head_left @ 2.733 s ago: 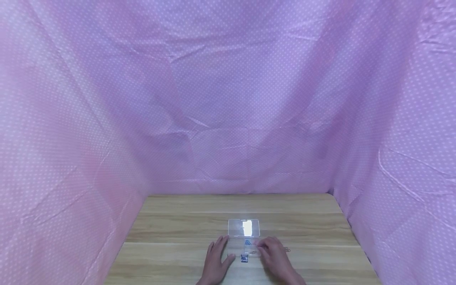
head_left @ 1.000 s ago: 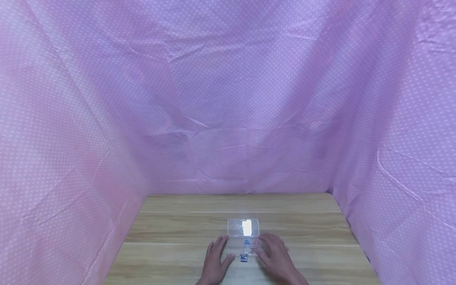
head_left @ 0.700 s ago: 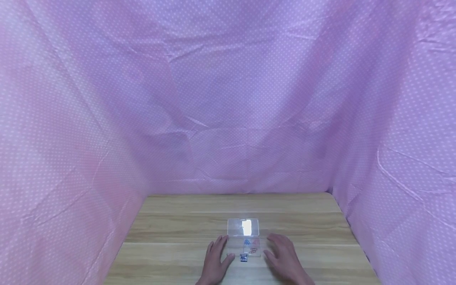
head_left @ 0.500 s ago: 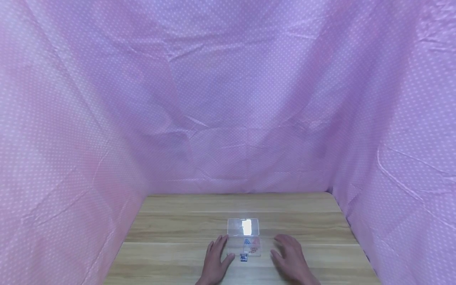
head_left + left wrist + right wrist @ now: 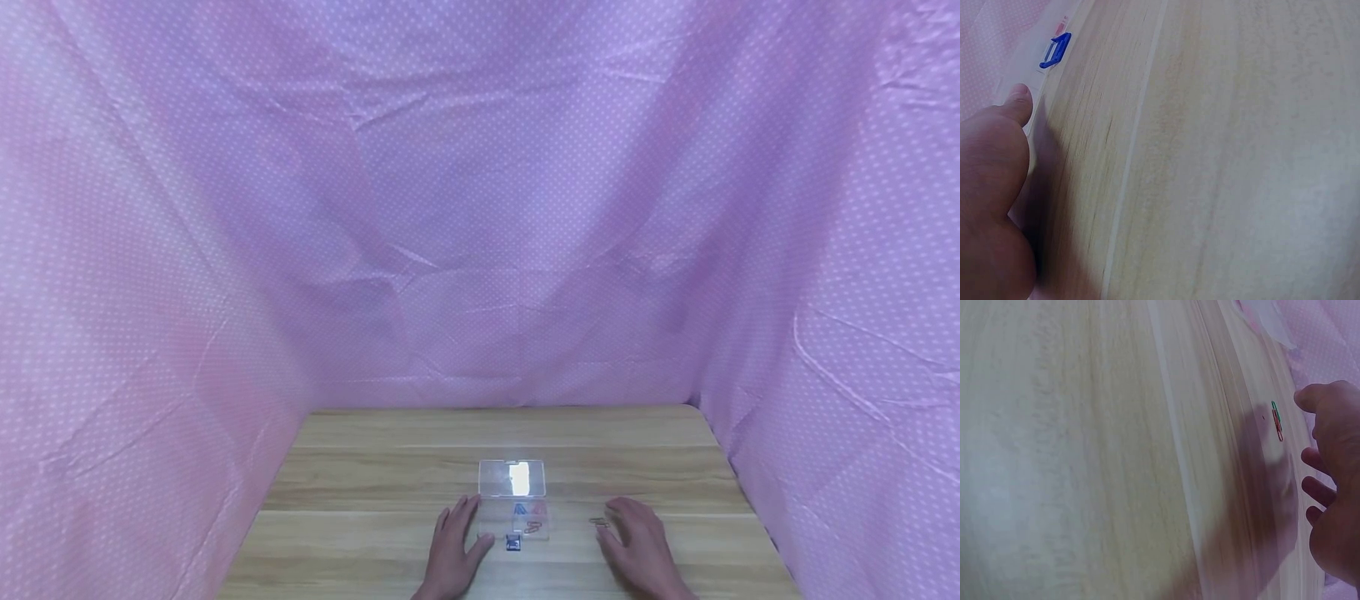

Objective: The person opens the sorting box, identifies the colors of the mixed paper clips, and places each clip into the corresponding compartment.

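table (image 5: 360, 492): I see a wood-grain top walled on three sides by pink dotted cloth (image 5: 480, 208); everything I handle sits near its front edge.

clear box (image 5: 512, 500): It lies open on the table between my two hands, lid folded flat away from me, with a few coloured clips inside. A small blue binder clip (image 5: 513, 543) sits at its near edge, just by my left thumb.

left hand (image 5: 453, 550): It lies flat on the table, fingers straight and relaxed, thumb against the box's near left side. In the left wrist view the thumb (image 5: 1016, 103) rests along the clear plastic edge. It holds nothing.

right hand (image 5: 637, 546): It is well to the right of the box, fingers loosely bent over the table, nothing gripped. In the right wrist view the fingertips (image 5: 1319, 400) hover just beside the loose clips without touching them that I can see.

loose paper clips (image 5: 599, 522): A red one and a green one lie side by side on the bare table (image 5: 1277, 420), just left of my right fingertips and apart from the box.

risk, clips: I judge these thin wires are hard to pinch off flat wood; a blunt grab could push them away or lift only one.

risk, box: The light box could slide or tip if my left thumb presses unevenly, spilling the clips inside.
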`<act>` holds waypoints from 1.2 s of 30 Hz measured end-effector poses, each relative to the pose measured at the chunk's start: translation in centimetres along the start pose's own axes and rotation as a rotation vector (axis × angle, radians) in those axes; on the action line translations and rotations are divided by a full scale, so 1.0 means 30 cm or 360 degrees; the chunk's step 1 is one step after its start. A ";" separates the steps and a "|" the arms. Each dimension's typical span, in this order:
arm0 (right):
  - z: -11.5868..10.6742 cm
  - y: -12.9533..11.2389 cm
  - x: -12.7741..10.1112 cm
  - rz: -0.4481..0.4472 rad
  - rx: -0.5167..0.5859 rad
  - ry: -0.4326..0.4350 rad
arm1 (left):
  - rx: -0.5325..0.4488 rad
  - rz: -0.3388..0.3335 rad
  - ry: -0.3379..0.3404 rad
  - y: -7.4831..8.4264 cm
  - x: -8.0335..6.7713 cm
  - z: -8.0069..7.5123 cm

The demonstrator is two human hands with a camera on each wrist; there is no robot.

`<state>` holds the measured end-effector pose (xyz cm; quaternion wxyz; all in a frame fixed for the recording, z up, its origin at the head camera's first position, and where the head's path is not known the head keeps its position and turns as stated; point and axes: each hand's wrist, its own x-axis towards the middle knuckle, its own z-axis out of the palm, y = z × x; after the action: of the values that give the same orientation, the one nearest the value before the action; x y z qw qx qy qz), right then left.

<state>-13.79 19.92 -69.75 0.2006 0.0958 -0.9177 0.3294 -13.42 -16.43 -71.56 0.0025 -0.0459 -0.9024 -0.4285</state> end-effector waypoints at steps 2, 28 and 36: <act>-0.001 0.004 0.001 0.0004 -0.0005 -0.0002 | -0.0003 0.0001 0.0001 0.003 -0.002 -0.001; 0.055 0.026 -0.002 0.0335 0.0012 -0.0111 | 0.0076 0.0062 0.0046 0.022 -0.011 -0.006; 0.066 0.020 -0.010 0.0169 0.0005 0.0102 | 0.0055 0.0036 0.0025 0.024 -0.008 -0.008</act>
<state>-14.30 19.12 -71.59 0.2122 0.0367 -0.9140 0.3440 -13.12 -16.17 -70.86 0.0152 -0.0525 -0.9090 -0.4132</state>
